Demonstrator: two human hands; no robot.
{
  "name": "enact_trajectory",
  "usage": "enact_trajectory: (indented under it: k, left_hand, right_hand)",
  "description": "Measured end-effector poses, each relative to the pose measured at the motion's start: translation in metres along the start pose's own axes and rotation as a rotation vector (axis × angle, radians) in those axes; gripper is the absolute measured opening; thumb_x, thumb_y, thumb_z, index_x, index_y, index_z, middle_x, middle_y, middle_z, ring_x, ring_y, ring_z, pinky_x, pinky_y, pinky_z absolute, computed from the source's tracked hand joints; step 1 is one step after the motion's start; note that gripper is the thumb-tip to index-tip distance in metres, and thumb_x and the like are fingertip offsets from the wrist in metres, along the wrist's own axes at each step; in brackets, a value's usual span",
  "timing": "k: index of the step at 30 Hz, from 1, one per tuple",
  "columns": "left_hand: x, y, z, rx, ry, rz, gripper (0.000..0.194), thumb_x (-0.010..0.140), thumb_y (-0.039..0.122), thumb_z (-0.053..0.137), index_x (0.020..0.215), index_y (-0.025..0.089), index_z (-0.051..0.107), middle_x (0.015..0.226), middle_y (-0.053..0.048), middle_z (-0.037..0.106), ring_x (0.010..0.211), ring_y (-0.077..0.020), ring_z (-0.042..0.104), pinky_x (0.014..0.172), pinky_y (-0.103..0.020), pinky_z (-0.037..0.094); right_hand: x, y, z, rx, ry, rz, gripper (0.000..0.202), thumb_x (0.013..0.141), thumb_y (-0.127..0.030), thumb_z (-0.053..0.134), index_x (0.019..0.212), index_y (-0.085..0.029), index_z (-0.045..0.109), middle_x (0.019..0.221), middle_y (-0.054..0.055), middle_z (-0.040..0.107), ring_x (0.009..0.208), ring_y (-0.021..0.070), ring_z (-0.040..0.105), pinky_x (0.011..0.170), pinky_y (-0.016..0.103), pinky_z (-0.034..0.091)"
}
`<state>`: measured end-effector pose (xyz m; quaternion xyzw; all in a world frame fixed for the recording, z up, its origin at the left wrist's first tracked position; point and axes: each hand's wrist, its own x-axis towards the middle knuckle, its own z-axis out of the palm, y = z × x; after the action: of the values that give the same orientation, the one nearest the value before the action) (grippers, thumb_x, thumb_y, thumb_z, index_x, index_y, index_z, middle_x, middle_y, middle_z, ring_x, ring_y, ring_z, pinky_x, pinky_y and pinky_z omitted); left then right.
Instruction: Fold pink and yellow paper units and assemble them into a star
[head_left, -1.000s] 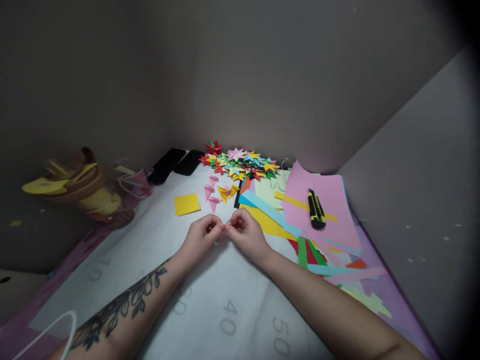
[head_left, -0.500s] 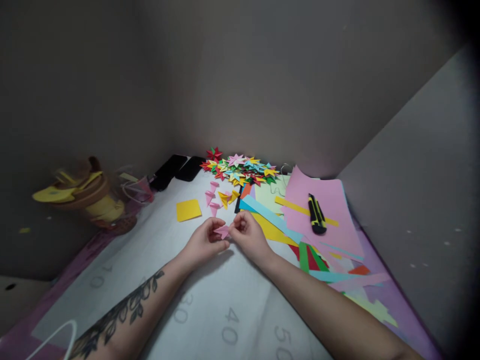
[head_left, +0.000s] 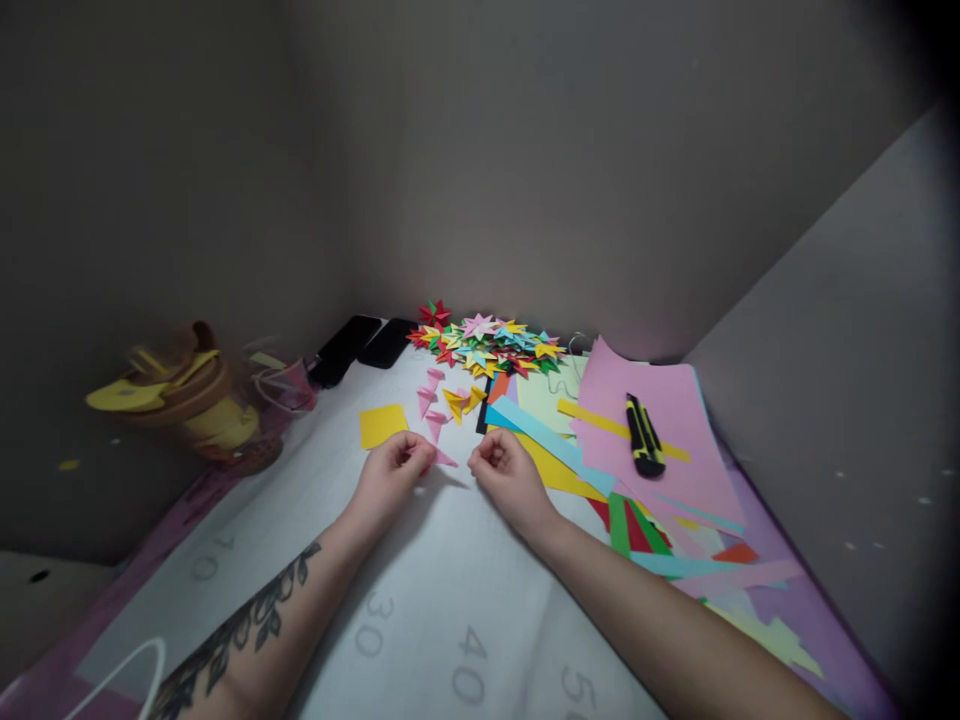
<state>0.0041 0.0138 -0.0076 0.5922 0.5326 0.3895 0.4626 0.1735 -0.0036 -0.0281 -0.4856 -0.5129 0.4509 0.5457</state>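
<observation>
My left hand (head_left: pixel 394 470) pinches a pink folded paper piece (head_left: pixel 445 459), whose pointed tip sticks out to the right. Across a small gap from that tip, my right hand (head_left: pixel 510 478) is curled with thumb and fingers together; nothing shows in it. Just beyond the hands lie several pink folded paper pieces (head_left: pixel 426 400) and a few yellow folded paper pieces (head_left: pixel 463 402). A yellow paper square (head_left: pixel 382 426) lies behind my left hand, which partly covers its lower edge.
Colourful paper stars (head_left: pixel 484 340) are heaped at the back. Two dark phones (head_left: pixel 345 350) lie left of them. On the right, a utility knife (head_left: pixel 645 437) rests on pink sheets (head_left: pixel 675 390), near paper strips (head_left: pixel 555 440). A terracotta pot (head_left: pixel 202 395) stands far left.
My right hand has come off the pink folded piece and moved slightly right. My left hand keeps the piece, which has turned so its tip points right. The view has shifted a little.
</observation>
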Motion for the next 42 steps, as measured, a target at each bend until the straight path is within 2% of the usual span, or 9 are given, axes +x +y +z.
enact_trajectory:
  k: [2, 5, 8, 14, 18, 26, 31, 36, 42]
  left_hand:
    - [-0.003, 0.001, 0.003, 0.060, -0.047, 0.047, 0.015, 0.077, 0.031, 0.057, 0.075, 0.016, 0.056, 0.066, 0.003, 0.054, 0.060, -0.0104, 0.048, 0.055, -0.020, 0.035]
    - [-0.008, -0.002, 0.010, 0.099, -0.125, 0.129, 0.013, 0.075, 0.027, 0.060, 0.080, 0.017, 0.054, 0.073, 0.002, 0.056, 0.065, -0.0109, 0.051, 0.059, -0.021, 0.038]
    - [-0.011, -0.006, 0.015, 0.091, -0.175, 0.162, 0.016, 0.074, 0.026, 0.061, 0.084, 0.018, 0.051, 0.076, 0.002, 0.057, 0.067, -0.0112, 0.053, 0.060, -0.021, 0.040]
    - [-0.009, -0.006, 0.014, -0.094, -0.202, 0.069, 0.016, 0.079, 0.025, 0.055, 0.090, 0.019, 0.046, 0.065, 0.004, 0.058, 0.059, -0.0108, 0.055, 0.058, -0.022, 0.041]
    - [-0.006, -0.003, 0.010, -0.092, -0.187, 0.049, 0.018, 0.079, 0.023, 0.053, 0.095, 0.017, 0.049, 0.057, 0.006, 0.054, 0.053, -0.0103, 0.051, 0.056, -0.021, 0.039]
    - [0.000, -0.007, -0.003, 0.252, -0.069, 0.103, 0.025, 0.079, 0.030, 0.052, 0.097, 0.015, 0.061, 0.066, 0.001, 0.061, 0.060, -0.0133, 0.054, 0.058, -0.024, 0.040]
    - [0.010, -0.008, -0.023, 0.488, 0.064, 0.202, 0.026, 0.083, 0.032, 0.047, 0.098, 0.018, 0.064, 0.088, -0.005, 0.069, 0.071, -0.0165, 0.060, 0.067, -0.027, 0.044]
    - [0.021, -0.013, -0.045, 0.771, 0.095, 0.334, 0.026, 0.084, 0.023, 0.043, 0.092, 0.018, 0.067, 0.095, -0.009, 0.070, 0.090, -0.0247, 0.059, 0.080, -0.035, 0.044]
    - [0.023, -0.016, -0.051, 0.855, 0.034, 0.373, 0.026, 0.085, 0.022, 0.042, 0.092, 0.018, 0.067, 0.093, -0.009, 0.069, 0.088, -0.0243, 0.059, 0.081, -0.036, 0.043]
  right_hand:
    - [-0.002, -0.002, 0.001, -0.035, -0.014, -0.037, 0.013, 0.074, -0.021, 0.059, 0.078, -0.020, 0.046, 0.072, -0.004, 0.051, 0.065, 0.0114, 0.050, 0.061, 0.023, 0.041]
    - [-0.006, -0.004, 0.003, -0.113, -0.113, -0.054, 0.012, 0.074, -0.021, 0.060, 0.082, -0.020, 0.051, 0.078, -0.003, 0.055, 0.065, 0.0111, 0.050, 0.059, 0.023, 0.040]
    - [-0.008, -0.005, 0.004, -0.160, -0.161, -0.044, 0.006, 0.074, -0.018, 0.057, 0.077, -0.019, 0.051, 0.072, -0.004, 0.054, 0.062, 0.0105, 0.049, 0.055, 0.022, 0.038]
    - [-0.003, 0.000, 0.001, -0.163, -0.146, -0.016, 0.006, 0.071, -0.016, 0.055, 0.073, -0.019, 0.050, 0.066, -0.005, 0.050, 0.059, 0.0101, 0.047, 0.055, 0.022, 0.037]
    - [-0.002, 0.002, 0.002, -0.162, -0.169, -0.015, 0.007, 0.070, -0.014, 0.053, 0.072, -0.019, 0.048, 0.066, -0.005, 0.049, 0.060, 0.0103, 0.046, 0.056, 0.022, 0.037]
    - [0.002, 0.005, -0.007, -0.105, -0.073, 0.018, 0.009, 0.068, -0.017, 0.054, 0.070, -0.020, 0.046, 0.062, -0.006, 0.045, 0.057, 0.0104, 0.044, 0.054, 0.023, 0.036]
    - [0.009, 0.004, -0.017, -0.153, 0.015, 0.017, 0.003, 0.070, -0.019, 0.051, 0.073, -0.018, 0.053, 0.069, -0.003, 0.053, 0.064, 0.0120, 0.049, 0.059, 0.024, 0.039]
    - [0.028, 0.004, -0.011, -0.353, -0.005, 0.016, 0.013, 0.071, -0.017, 0.048, 0.076, -0.017, 0.060, 0.072, -0.001, 0.061, 0.066, 0.0140, 0.055, 0.063, 0.026, 0.042]
    - [0.054, 0.017, 0.006, -0.757, -0.049, -0.137, 0.022, 0.072, -0.009, 0.045, 0.075, -0.020, 0.064, 0.074, 0.001, 0.065, 0.075, 0.0181, 0.054, 0.070, 0.030, 0.042]
